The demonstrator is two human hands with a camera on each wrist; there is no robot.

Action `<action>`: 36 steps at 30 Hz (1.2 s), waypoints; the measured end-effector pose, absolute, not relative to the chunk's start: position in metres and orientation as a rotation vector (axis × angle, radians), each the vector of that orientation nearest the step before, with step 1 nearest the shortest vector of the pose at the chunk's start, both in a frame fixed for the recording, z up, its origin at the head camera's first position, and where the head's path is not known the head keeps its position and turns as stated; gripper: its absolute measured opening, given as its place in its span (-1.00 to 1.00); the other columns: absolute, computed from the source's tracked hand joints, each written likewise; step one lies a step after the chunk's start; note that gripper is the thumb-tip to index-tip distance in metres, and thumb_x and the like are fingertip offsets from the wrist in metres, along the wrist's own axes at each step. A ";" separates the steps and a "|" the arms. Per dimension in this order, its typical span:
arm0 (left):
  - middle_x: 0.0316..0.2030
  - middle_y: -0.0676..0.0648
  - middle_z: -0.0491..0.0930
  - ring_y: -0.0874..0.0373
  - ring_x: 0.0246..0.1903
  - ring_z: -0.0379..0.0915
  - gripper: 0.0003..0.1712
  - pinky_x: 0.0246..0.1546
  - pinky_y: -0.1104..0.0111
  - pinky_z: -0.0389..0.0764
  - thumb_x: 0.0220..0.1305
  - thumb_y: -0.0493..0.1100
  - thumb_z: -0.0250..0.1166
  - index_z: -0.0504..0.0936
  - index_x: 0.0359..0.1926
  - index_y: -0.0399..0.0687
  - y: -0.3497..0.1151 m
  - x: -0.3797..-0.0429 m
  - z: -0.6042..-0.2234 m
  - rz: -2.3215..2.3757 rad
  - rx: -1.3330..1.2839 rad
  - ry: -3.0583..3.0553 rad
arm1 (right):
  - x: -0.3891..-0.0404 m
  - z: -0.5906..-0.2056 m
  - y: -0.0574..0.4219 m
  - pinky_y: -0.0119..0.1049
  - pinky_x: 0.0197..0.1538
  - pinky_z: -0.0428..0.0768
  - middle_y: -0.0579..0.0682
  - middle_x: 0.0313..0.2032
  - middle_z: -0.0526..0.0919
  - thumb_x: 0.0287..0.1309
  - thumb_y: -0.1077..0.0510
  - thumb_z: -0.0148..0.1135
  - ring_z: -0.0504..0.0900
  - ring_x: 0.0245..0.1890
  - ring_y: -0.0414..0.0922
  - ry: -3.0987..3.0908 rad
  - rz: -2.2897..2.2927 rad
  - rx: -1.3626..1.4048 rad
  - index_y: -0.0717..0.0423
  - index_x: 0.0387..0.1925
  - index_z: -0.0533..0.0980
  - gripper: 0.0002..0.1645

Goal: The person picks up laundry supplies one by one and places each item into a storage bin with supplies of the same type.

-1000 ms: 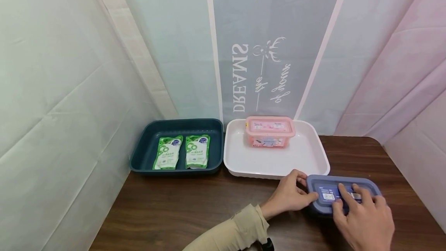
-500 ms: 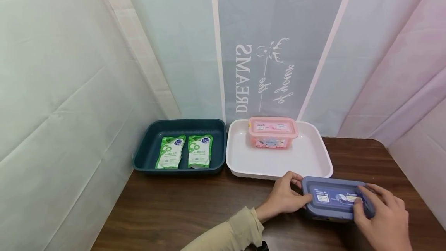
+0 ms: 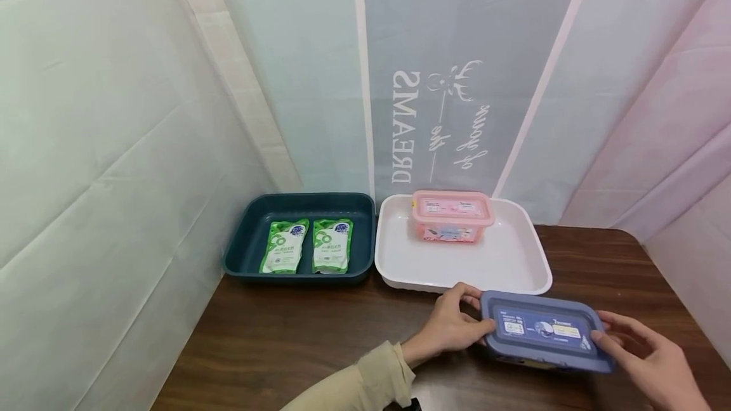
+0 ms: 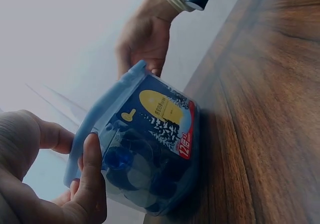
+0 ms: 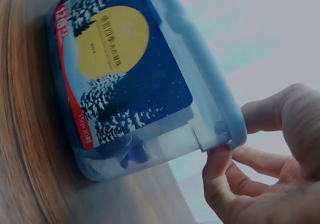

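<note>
A clear box of laundry pods [image 3: 545,335] with a blue-grey lid is at the front right, before the white tray. My left hand [image 3: 448,327] pinches the lid's left end between thumb and fingers. At the opposite end, my right hand [image 3: 651,357] holds the lid's rim the same way. Dark blue pods [image 4: 117,156] show through the wall in the left wrist view. A label [image 5: 112,59] with a yellow circle and snowy trees covers the box's side in the right wrist view. Whether the base touches the table, I cannot tell.
A white tray [image 3: 400,265] holds a pink-lidded box [image 3: 451,214] at the back. Left of it, a dark green tray [image 3: 245,259] holds two green-and-white pouches [image 3: 332,246]. Fabric walls [image 3: 320,81] close in the brown wooden table [image 3: 297,341].
My right hand has slid from the lid's top to its right end and now grips the rim. The box has shifted slightly left in view, partly as the head view turned.
</note>
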State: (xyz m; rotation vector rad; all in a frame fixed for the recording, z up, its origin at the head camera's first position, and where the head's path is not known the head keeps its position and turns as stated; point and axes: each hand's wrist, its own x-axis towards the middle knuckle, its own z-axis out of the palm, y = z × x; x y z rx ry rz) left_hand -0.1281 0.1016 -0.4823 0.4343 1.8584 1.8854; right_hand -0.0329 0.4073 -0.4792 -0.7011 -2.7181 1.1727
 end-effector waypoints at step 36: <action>-0.13 -0.13 0.58 0.13 -0.43 0.67 -0.60 -0.44 0.27 0.79 0.24 -0.40 0.47 0.61 0.09 -0.24 0.009 -0.128 -0.487 1.961 0.289 1.799 | -0.048 -0.491 0.342 -0.24 -0.12 0.76 -0.11 -0.11 0.66 0.47 0.02 0.37 0.66 -0.14 -0.20 -2.499 2.188 -0.704 -0.14 0.12 0.53 -0.72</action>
